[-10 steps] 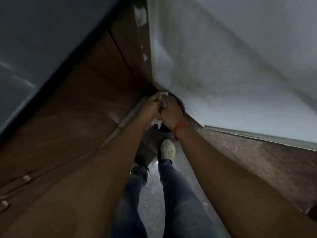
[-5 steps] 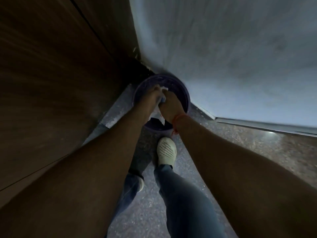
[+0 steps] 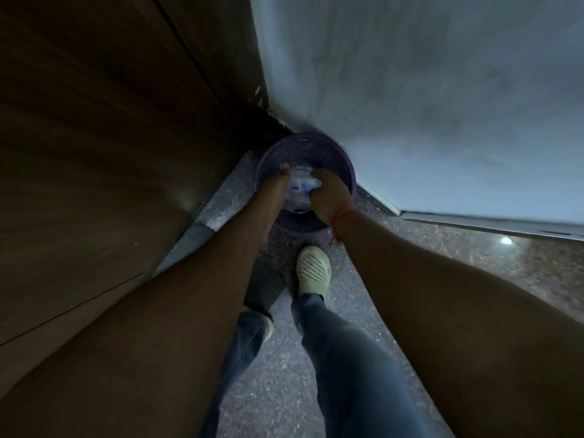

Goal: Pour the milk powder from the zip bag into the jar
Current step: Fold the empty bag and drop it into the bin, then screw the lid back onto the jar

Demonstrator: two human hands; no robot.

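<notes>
A crumpled clear zip bag [image 3: 299, 188] with blue print sits between my two hands, right over the open mouth of a round purple bin [image 3: 304, 141]. My left hand [image 3: 278, 182] grips the bag's left side, fingers curled down. My right hand [image 3: 330, 195], with a red thread on its wrist, grips the right side. Both hands are just inside the bin's rim. The bag looks flat and squashed. No jar and no milk powder are in view.
The bin stands on the speckled floor in a corner between a brown wooden cabinet front [image 3: 104, 159] on the left and a pale wall [image 3: 426, 99] on the right. My white shoe [image 3: 313, 270] and jeans-clad legs are just in front of the bin.
My hands were pressed together around the bag; now they have spread apart and dropped into the bin's mouth, so more of the bag shows. The view has tilted further down.
</notes>
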